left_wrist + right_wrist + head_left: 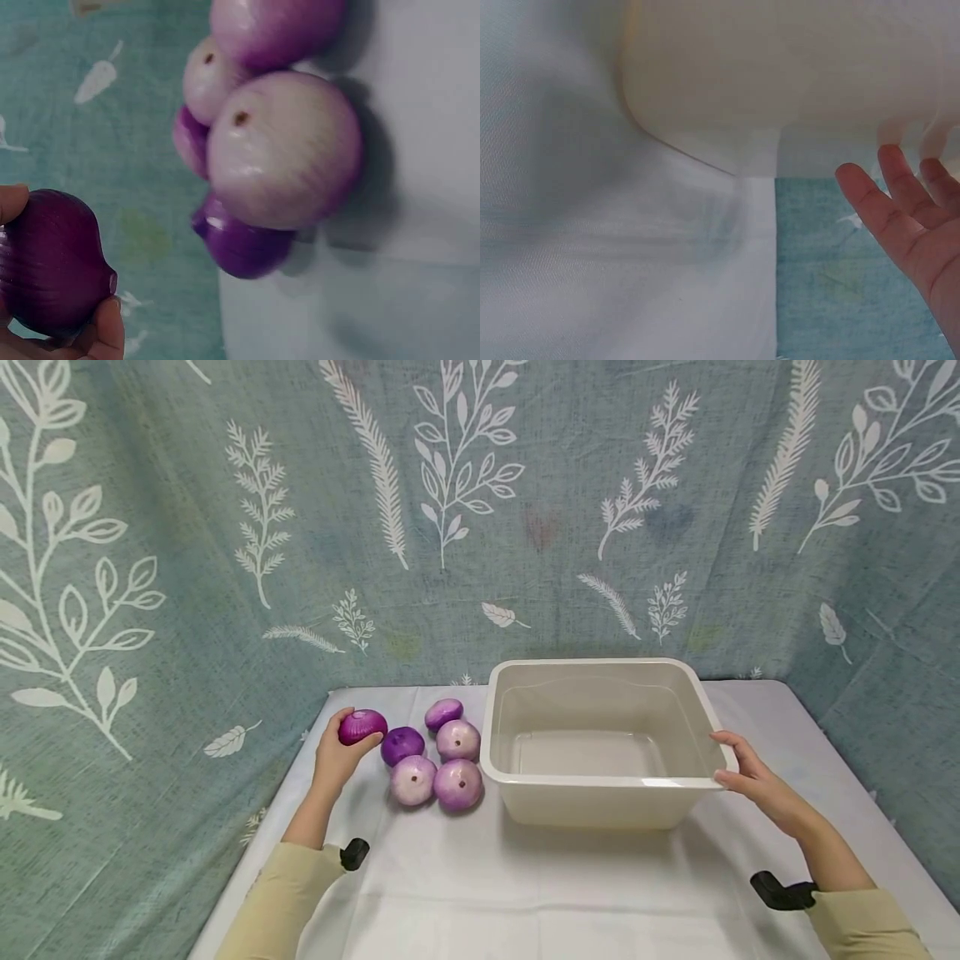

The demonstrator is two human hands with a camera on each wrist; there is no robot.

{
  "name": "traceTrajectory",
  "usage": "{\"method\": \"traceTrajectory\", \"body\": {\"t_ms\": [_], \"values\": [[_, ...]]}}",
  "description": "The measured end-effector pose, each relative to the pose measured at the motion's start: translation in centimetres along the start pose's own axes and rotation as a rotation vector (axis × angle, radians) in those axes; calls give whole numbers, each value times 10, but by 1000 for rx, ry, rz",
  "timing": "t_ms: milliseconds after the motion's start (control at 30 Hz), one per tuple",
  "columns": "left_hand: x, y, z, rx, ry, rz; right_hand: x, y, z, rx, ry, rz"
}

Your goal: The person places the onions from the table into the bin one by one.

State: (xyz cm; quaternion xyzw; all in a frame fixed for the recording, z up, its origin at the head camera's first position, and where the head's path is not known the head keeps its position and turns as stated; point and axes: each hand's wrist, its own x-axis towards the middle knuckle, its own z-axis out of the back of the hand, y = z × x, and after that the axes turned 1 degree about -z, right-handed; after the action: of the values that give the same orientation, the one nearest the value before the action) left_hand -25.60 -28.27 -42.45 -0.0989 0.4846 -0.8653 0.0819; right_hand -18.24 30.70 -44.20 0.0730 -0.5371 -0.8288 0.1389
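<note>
My left hand (339, 758) grips a dark purple onion (363, 727), thumb on its near side and fingers around the far side. The left wrist view shows this onion (52, 262) at the left edge, its pointed end toward the thumb and fingers. Just right of that hand, several purple and pale onions (412, 780) sit clustered on the table. At the right end of a cream plastic tub (592, 806), my right hand (765, 789) holds the rim. The right wrist view shows fingers (885, 214) against the outer wall; the thumb is out of sight there.
The tub stands right of the onions, and its inside floor shows bare. A white cloth covers the table (540, 893). Green leaf-patterned curtains (540, 543) hang behind and at both sides. Each wrist bears a black device (354, 854).
</note>
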Motion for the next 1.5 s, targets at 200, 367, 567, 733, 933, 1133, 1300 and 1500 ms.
{"method": "traceTrajectory", "body": {"t_ms": [200, 367, 567, 733, 933, 1133, 1300, 1500], "values": [[-4, -33, -1, -47, 39, -45, 0, -3, 0, 4, -3, 2], [-11, -62, -5, -92, 83, -84, 1, -3, 0, 10, -10, -2], [-21, -90, -15, -129, 147, -137, 2, 5, 3, 0, 4, -7], [-28, -108, -22, -120, 184, -198, 4, 15, 8, -70, 27, -32], [-33, -117, -28, -124, 224, -228, 10, 26, 11, -139, 24, -48], [-37, -120, -34, -115, 251, -242, 13, 33, 8, -135, 15, -12], [-39, -121, -36, -104, 257, -242, 17, 33, 5, -177, 23, 13], [-40, -123, -40, -102, 264, -251, 28, 25, 10, -171, 27, -1]]}}
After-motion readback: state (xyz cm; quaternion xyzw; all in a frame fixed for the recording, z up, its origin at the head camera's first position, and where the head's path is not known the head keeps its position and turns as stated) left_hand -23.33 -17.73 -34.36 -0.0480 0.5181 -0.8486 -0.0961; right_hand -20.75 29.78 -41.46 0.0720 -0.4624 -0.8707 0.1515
